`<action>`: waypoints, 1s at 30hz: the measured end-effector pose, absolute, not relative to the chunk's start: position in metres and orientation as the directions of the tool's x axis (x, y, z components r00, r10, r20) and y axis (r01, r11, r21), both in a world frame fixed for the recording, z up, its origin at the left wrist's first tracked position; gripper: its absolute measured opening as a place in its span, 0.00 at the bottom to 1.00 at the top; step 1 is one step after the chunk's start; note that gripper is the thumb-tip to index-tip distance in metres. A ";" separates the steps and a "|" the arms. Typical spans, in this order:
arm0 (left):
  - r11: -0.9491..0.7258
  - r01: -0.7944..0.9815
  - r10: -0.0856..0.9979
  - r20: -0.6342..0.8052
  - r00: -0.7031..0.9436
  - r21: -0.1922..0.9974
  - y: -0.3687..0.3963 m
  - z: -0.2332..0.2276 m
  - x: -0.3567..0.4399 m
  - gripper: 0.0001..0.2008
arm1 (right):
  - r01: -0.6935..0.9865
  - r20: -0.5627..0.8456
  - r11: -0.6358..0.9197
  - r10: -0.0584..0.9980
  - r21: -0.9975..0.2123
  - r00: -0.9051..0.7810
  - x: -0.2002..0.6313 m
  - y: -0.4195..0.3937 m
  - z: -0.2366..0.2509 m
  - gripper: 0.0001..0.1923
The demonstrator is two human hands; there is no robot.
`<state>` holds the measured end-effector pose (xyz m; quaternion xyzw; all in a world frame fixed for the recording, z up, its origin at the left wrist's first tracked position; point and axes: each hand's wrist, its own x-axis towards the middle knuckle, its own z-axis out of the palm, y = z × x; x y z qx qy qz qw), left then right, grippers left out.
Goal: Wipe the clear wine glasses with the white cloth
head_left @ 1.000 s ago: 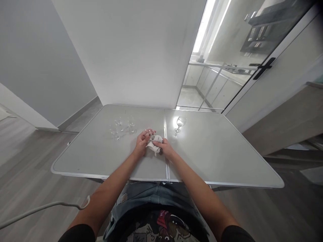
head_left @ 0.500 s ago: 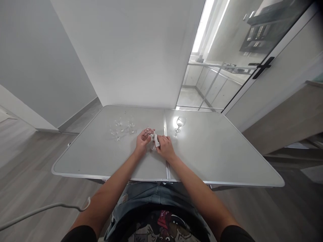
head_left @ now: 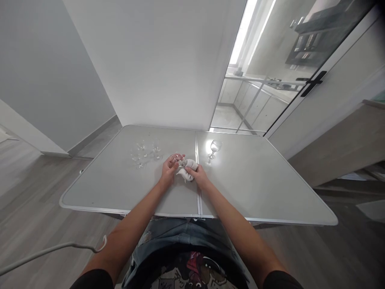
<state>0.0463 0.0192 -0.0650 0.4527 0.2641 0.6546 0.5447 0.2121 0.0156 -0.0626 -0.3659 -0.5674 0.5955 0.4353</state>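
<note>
My left hand (head_left: 169, 167) is closed around the bowl of a clear wine glass (head_left: 178, 157), which lies tilted above the middle of the table. In my right hand (head_left: 200, 175) is a white cloth (head_left: 191, 163), bunched around the stem and foot end of that glass. The cloth hides most of the foot. Another stemmed wine glass (head_left: 215, 147) stands on the table to the right, beyond my right hand and apart from it.
Several clear glasses (head_left: 141, 154) stand grouped on the left part of the grey table (head_left: 255, 180). A metal seam (head_left: 197, 148) crosses the tabletop. A white wall (head_left: 156, 80) rises behind, with a glass door (head_left: 255, 92) at the right.
My right hand has shifted slightly right, and the cloth now spreads wider over the foot end of the glass. The left hand keeps its hold on the bowl.
</note>
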 end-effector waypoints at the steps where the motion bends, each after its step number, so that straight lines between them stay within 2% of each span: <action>1: -0.281 -0.467 0.950 0.313 -0.009 0.838 0.019 -0.064 0.046 0.28 | 0.060 0.169 0.197 0.935 -0.979 -0.312 0.212 0.014 -0.063 0.15; 3: -0.301 -0.458 0.944 0.329 -0.021 0.837 0.018 -0.063 0.047 0.28 | 0.369 0.362 0.453 0.885 -0.812 -0.292 0.213 0.012 -0.063 0.15; 4: -0.304 -0.456 0.943 0.332 -0.019 0.837 0.018 -0.063 0.047 0.28 | 0.465 0.416 0.512 0.858 -0.722 -0.300 0.212 0.011 -0.064 0.15; 6: -0.295 -0.462 0.944 0.328 -0.010 0.836 0.018 -0.063 0.047 0.28 | 0.542 0.452 0.543 0.838 -0.641 -0.305 0.211 0.010 -0.065 0.13; 7: -0.285 -0.468 0.947 0.322 0.000 0.837 0.019 -0.064 0.047 0.28 | 0.532 0.440 0.530 0.847 -0.660 -0.299 0.210 0.010 -0.065 0.12; 10: -0.245 -0.482 0.955 0.296 0.033 0.841 0.020 -0.067 0.045 0.28 | 0.342 0.333 0.388 0.919 -0.856 -0.210 0.208 0.012 -0.064 0.15; 12: -0.231 -0.488 0.955 0.293 0.054 0.842 0.021 -0.069 0.044 0.28 | 0.104 0.178 0.198 0.969 -0.975 -0.174 0.209 0.015 -0.063 0.17; 13: -0.227 -0.490 0.953 0.297 0.068 0.842 0.021 -0.069 0.044 0.28 | -0.021 0.082 0.079 0.978 -0.997 -0.193 0.210 0.016 -0.062 0.17; 16: -0.220 -0.498 0.939 0.320 0.124 0.839 0.019 -0.068 0.044 0.30 | -0.285 -0.145 -0.266 0.912 -0.921 -0.384 0.214 0.020 -0.060 0.14; 19: -0.211 -0.495 0.932 0.326 0.157 0.843 0.018 -0.065 0.045 0.32 | -0.381 -0.190 -0.424 0.834 -0.822 -0.518 0.216 0.022 -0.061 0.12; 21: -0.212 -0.495 0.936 0.320 0.145 0.843 0.018 -0.064 0.045 0.31 | -0.460 -0.182 -0.370 0.897 -0.807 -0.403 0.213 0.023 -0.063 0.11; 23: -0.237 -0.506 0.940 0.327 0.096 0.829 0.020 -0.064 0.044 0.31 | -0.550 -0.158 -0.199 0.980 -0.811 -0.121 0.209 0.024 -0.065 0.11; 25: -0.273 -0.520 0.941 0.337 0.031 0.810 0.022 -0.064 0.043 0.31 | -0.596 -0.124 -0.015 0.982 -0.803 0.142 0.205 0.025 -0.067 0.13; 26: -0.290 -0.525 0.941 0.339 -0.002 0.800 0.023 -0.064 0.042 0.31 | -0.607 -0.109 0.046 0.971 -0.793 0.215 0.204 0.024 -0.067 0.13; 28: -0.319 -0.529 0.938 0.341 -0.059 0.787 0.025 -0.065 0.042 0.31 | -0.625 -0.077 0.090 0.969 -0.776 0.236 0.202 0.022 -0.066 0.14; 30: -0.353 -0.520 0.930 0.351 -0.106 0.778 0.026 -0.066 0.042 0.31 | -0.650 -0.045 0.051 0.991 -0.758 0.130 0.200 0.019 -0.062 0.14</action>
